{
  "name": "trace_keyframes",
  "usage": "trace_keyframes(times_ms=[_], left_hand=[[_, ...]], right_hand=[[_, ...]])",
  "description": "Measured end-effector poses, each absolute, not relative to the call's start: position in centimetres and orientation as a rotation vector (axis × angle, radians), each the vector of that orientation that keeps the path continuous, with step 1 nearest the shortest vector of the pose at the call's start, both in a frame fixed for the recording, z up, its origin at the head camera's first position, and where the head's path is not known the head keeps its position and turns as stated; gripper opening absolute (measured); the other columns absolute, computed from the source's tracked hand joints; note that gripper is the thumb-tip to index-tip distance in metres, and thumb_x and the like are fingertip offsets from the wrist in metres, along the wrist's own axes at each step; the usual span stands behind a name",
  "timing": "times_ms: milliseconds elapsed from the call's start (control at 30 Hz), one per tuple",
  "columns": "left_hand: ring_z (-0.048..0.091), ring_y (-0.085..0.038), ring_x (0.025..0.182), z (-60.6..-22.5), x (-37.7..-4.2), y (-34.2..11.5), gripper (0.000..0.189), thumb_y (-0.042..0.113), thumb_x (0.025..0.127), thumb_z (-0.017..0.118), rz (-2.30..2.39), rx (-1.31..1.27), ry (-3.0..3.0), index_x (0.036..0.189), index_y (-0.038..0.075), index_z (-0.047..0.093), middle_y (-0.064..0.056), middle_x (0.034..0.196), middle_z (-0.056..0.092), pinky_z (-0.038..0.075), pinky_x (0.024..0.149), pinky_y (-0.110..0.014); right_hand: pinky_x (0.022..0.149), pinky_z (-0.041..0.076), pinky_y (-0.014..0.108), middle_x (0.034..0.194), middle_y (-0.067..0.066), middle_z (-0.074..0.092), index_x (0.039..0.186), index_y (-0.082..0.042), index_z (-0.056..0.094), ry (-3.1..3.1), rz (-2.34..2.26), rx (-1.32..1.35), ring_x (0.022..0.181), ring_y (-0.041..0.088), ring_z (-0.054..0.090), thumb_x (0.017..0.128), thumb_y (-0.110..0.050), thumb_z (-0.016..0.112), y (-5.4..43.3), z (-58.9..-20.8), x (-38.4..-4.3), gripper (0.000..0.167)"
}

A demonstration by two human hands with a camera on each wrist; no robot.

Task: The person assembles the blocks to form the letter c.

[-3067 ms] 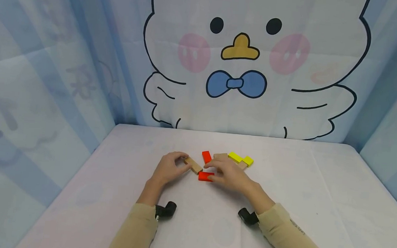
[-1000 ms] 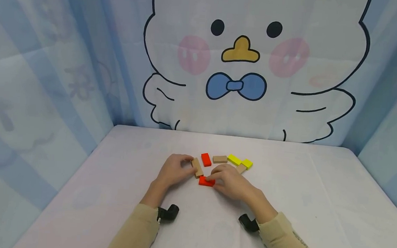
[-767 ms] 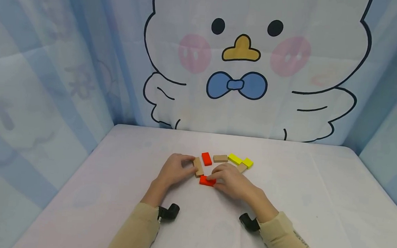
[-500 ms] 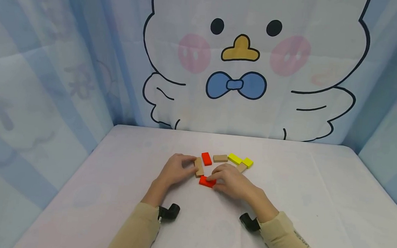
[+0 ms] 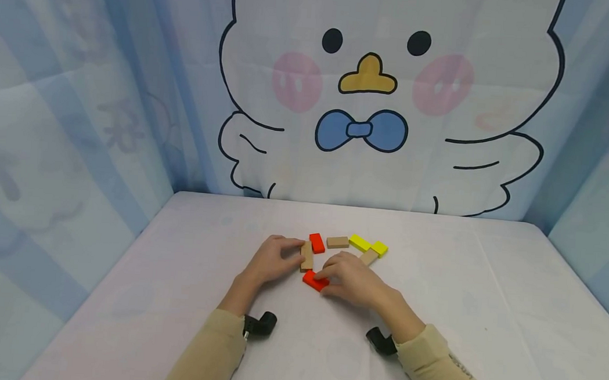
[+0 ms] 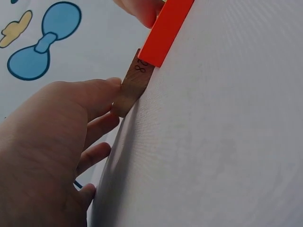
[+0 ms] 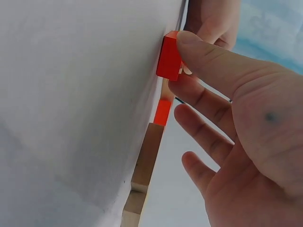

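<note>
The left tan block (image 5: 307,255) is a flat wooden bar with visible grain and dark digits on one face. Your left hand (image 5: 268,261) pinches it with curved thumb and index finger, their tips only a little apart. The near red block (image 5: 312,279) is smooth, crisp-edged and evenly painted. Your right hand (image 5: 353,280) holds it between thumb and fingertip, with the other fingers loosely bent and spread.

Compared with about three seconds ago, the left tan block has swung from a slant to point almost straight away from you, its far end now just beside the far red block (image 5: 317,243). The near red block has turned too, its right end angled toward you. You cannot tell whether the two held blocks touch.

The back tan block (image 5: 338,242), two yellow blocks (image 5: 359,243) and the right tan block (image 5: 369,257) complete a loose arc. Beyond it, a strip of pale cloth (image 5: 466,281) runs to the table's straight far edge, against the fabric backdrop (image 5: 416,168). Cloth stretches wide on both sides and toward you; between your hands, room is tight.
</note>
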State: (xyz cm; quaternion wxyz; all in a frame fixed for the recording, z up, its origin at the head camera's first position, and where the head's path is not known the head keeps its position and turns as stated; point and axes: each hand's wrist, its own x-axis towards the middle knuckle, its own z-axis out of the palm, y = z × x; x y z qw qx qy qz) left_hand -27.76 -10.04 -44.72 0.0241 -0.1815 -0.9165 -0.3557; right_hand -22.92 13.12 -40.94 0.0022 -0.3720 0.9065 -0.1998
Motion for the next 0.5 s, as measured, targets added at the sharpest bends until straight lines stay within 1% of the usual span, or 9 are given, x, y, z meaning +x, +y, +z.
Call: trace_keyframes(times_ms=[500], left_hand=[[0.051,-0.031,0.123,-44.87,-27.98,-10.05,0.040,0.026,0.094,0.071,-1.121,-0.569,-2.845,0.133,0.017,0.069,-0.007,0.130,0.063,0.042,0.104,-0.052]], right_hand=[[0.093,0.047,0.038,0.101,-0.003,0.072,0.109,-0.011,0.080,2.877,-0.573,-1.232,0.100,0.018,0.058,0.084,-0.022,0.084,12.44,-40.95,-22.66,0.028]])
